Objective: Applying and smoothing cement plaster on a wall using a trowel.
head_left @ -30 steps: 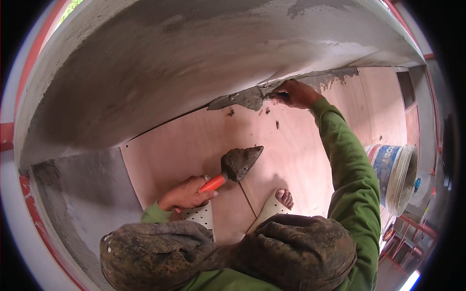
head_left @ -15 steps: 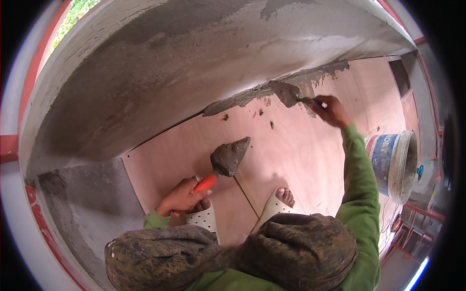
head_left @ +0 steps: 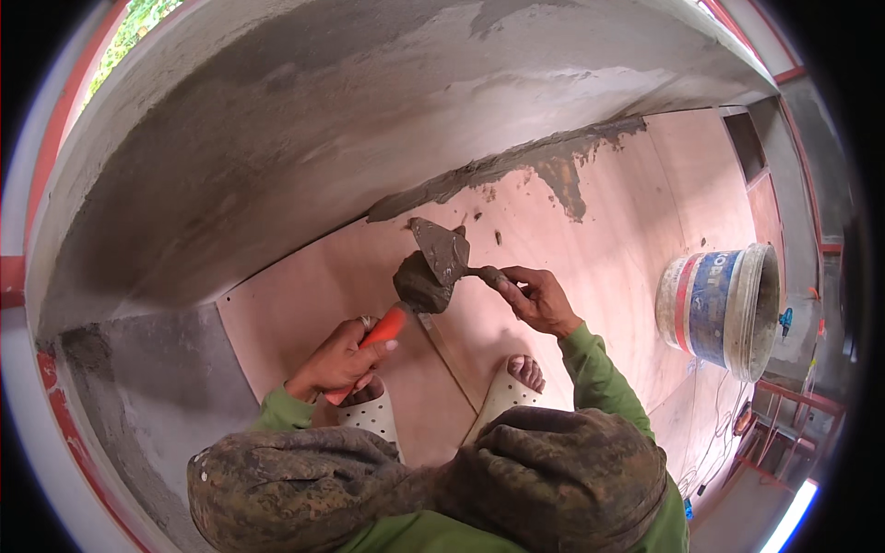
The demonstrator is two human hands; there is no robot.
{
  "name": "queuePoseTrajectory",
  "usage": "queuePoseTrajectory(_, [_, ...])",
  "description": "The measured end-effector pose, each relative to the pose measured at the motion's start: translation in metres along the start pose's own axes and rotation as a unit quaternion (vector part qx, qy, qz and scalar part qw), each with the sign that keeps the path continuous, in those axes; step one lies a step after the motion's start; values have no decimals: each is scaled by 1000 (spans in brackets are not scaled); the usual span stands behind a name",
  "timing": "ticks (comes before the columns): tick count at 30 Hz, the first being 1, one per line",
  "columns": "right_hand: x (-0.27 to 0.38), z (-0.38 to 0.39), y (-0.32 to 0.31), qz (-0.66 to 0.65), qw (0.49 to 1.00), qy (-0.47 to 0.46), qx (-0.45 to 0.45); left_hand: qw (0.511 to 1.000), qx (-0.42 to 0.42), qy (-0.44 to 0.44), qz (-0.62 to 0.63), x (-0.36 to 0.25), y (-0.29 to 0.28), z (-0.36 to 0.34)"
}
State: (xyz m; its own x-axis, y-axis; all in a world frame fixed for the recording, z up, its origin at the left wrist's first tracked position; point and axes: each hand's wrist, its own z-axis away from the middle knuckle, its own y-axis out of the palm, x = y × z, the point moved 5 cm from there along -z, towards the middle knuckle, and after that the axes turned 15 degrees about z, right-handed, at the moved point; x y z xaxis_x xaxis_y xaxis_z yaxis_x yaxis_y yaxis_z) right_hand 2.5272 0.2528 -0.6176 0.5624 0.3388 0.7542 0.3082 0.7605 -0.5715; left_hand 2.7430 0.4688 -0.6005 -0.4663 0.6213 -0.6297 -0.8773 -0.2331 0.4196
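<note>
My left hand (head_left: 346, 358) is closed around the orange handle of a trowel (head_left: 385, 327), whose blade bears a lump of wet grey mortar (head_left: 420, 286). In my right hand (head_left: 542, 302) is the handle of a second, mortar-smeared trowel (head_left: 442, 249). Its pointed blade overlaps the mortar on the left trowel; whether the metal blades touch cannot be told. Beyond both tools, a rough strip of wet mortar (head_left: 479, 173) runs along the foot of the grey wall, with a smear spreading onto the pinkish board (head_left: 590, 286).
A plastic bucket (head_left: 714, 309) with a blue and red band lies tipped at the right. The plastered wall (head_left: 304, 138) curves across the far side. My feet in white sandals (head_left: 505, 392) stand on the boards. Cables (head_left: 714, 433) lie at the lower right.
My right hand has drawn its trowel away from the mortar strip, leftward and nearer, onto the left trowel's mortar. The left hand is nearly in place, its trowel slightly shifted.
</note>
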Motion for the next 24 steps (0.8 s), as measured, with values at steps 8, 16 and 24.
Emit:
queuePoseTrajectory(8, [-17,27,-24,132,990,-36,35,994,-83,12,75,5,-33,41])
queuePoseTrajectory(16, [-57,50,-36,-71,961,182,-197,979,-196,55,-28,-13,-72,76])
queuePoseTrajectory(24, [-37,62,43,-178,920,265,-225,980,-186,39,-67,-7,-81,81])
